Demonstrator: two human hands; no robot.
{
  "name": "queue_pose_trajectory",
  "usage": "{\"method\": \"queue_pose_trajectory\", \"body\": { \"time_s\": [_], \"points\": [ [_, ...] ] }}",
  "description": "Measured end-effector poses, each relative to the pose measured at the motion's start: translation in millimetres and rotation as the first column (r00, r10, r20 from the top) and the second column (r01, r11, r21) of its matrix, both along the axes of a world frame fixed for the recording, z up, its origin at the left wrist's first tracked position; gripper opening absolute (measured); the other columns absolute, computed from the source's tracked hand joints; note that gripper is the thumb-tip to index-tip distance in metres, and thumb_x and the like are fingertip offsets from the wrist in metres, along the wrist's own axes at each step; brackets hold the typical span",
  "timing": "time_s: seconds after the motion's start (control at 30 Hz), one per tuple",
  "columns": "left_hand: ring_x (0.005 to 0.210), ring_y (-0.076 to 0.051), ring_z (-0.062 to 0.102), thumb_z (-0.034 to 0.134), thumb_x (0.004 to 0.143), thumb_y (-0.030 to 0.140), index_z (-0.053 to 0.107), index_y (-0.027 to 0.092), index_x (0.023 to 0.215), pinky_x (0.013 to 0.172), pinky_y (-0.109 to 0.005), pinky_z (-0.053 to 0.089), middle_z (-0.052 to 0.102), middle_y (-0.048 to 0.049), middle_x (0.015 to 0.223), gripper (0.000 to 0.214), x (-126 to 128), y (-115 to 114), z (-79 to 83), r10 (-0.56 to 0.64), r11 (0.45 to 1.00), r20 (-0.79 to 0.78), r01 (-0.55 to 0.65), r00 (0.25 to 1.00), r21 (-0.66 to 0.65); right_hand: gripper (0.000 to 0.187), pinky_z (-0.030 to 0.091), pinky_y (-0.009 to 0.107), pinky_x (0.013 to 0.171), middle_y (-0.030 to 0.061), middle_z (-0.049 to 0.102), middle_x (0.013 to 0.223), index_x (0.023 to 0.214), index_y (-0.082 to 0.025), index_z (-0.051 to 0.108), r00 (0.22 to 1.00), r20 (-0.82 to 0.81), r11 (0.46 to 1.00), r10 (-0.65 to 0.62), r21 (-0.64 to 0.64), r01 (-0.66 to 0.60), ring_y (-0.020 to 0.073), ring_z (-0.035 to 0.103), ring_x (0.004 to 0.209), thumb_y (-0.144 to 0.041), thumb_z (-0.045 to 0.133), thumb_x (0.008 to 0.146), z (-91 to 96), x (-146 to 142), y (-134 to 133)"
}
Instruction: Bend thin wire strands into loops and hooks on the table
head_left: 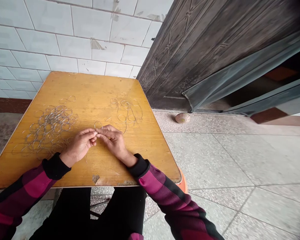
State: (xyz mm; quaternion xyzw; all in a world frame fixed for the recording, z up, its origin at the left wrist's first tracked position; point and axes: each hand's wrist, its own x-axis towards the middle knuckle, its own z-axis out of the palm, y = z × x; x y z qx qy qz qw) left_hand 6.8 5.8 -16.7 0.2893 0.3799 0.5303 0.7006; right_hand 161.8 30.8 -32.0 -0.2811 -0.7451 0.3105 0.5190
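My left hand (80,144) and my right hand (114,140) meet over the middle of a worn wooden table (95,86). Both pinch one thin wire piece (98,124), whose small loop sticks up between the fingertips. A tail of the wire hangs down below my left hand. A big tangled pile of wire loops (50,128) lies just left of my left hand. A smaller group of bent wire pieces (123,111) lies beyond my right hand.
A white tiled wall (72,36) stands behind the table. A dark carved door (215,50) leans at the right. A small round object (182,117) lies on the stone floor by the door. An orange stool edge (183,182) shows under the table's right corner.
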Motion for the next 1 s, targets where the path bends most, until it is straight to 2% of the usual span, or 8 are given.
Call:
{"method": "queue_pose_trajectory", "body": {
  "time_s": [0.13,0.4,0.53,0.63,0.73,0.87,0.93,1.0],
  "points": [
    [0.060,-0.007,0.051,0.076,0.067,0.019,0.068,0.014,0.072,0.054,-0.018,0.042,0.058,0.0003,0.066,0.011,-1.2,0.8,-3.5,-0.071,0.997,0.058,0.071,0.996,0.010,0.015,0.052,0.030,0.074,0.0043,0.068,0.087,0.097,-0.023,0.073,0.999,0.040,0.997,-0.026,0.080,0.023,0.0150,0.063,0.083,-0.024,0.058,0.092,7.7,3.0,-3.9],
    [0.060,-0.007,0.049,0.077,0.071,0.025,0.071,0.013,0.075,0.055,-0.020,0.041,0.058,-0.0002,0.067,0.014,2.4,-1.4,0.0,-0.139,0.988,-0.035,0.141,0.990,0.060,0.023,0.048,0.029,0.073,0.0034,0.060,0.078,0.077,-0.019,0.059,0.992,0.093,0.996,-0.082,0.028,0.079,0.0142,0.057,0.076,-0.026,0.049,0.096,15.4,3.4,-3.1],
    [0.066,-0.010,0.055,0.073,0.075,0.034,0.069,0.014,0.077,0.060,-0.023,0.046,0.062,-0.0033,0.077,0.021,-3.1,1.9,-1.6,-0.132,0.987,-0.134,0.144,0.982,0.078,0.027,0.048,0.028,0.070,0.0024,0.058,0.079,0.076,-0.019,0.055,0.999,0.001,0.985,0.053,-0.165,-0.052,0.0126,0.056,0.073,-0.036,0.051,0.095,17.3,9.8,4.2],
    [0.076,-0.013,0.059,0.072,0.077,0.034,0.068,0.018,0.096,0.067,-0.027,0.050,0.065,-0.0044,0.093,0.025,-16.4,9.0,0.6,0.080,0.963,-0.371,0.025,0.925,0.270,0.027,0.049,0.025,0.064,0.0024,0.062,0.081,0.082,-0.018,0.056,0.958,-0.111,0.863,0.264,-0.417,-0.286,0.0110,0.058,0.069,-0.042,0.054,0.093,20.5,18.1,8.7],
    [0.102,-0.019,0.060,0.075,0.076,0.026,0.059,0.025,0.124,0.081,-0.034,0.052,0.059,-0.0083,0.126,0.051,-30.1,14.9,9.3,0.360,0.751,-0.595,0.155,0.719,0.642,0.026,0.048,0.023,0.060,0.0027,0.065,0.081,0.084,-0.016,0.058,0.882,-0.164,0.690,0.441,-0.567,-0.450,0.0101,0.062,0.069,-0.041,0.057,0.092,24.5,24.0,9.6],
    [0.121,-0.023,0.055,0.068,0.083,0.019,0.064,0.025,0.116,0.097,-0.041,0.048,0.059,-0.0099,0.132,0.034,-35.0,15.6,22.0,0.451,0.423,-0.692,0.547,0.564,0.722,0.025,0.048,0.021,0.058,0.0020,0.066,0.079,0.083,-0.015,0.061,0.801,-0.181,0.560,0.571,-0.627,-0.541,0.0086,0.062,0.066,-0.039,0.059,0.090,28.3,26.2,8.1],
    [0.108,-0.019,0.063,0.063,0.086,0.017,0.067,0.022,0.106,0.090,-0.035,0.052,0.067,-0.0097,0.118,0.021,-33.5,14.8,24.3,0.441,0.362,-0.698,0.599,0.565,0.714,0.024,0.047,0.020,0.057,0.0018,0.065,0.078,0.082,-0.015,0.061,0.798,-0.170,0.541,0.579,-0.652,-0.531,0.0082,0.062,0.066,-0.038,0.061,0.089,28.6,26.2,8.0],
    [0.090,-0.016,0.067,0.061,0.088,0.016,0.069,0.019,0.098,0.079,-0.029,0.054,0.071,-0.0077,0.099,0.013,-32.5,14.3,23.8,0.457,0.365,-0.690,0.589,0.562,0.721,0.021,0.045,0.018,0.054,0.0009,0.065,0.076,0.082,-0.015,0.061,0.822,-0.126,0.554,0.556,-0.682,-0.479,0.0072,0.060,0.063,-0.035,0.063,0.087,27.9,25.8,8.1]
  ]
}}
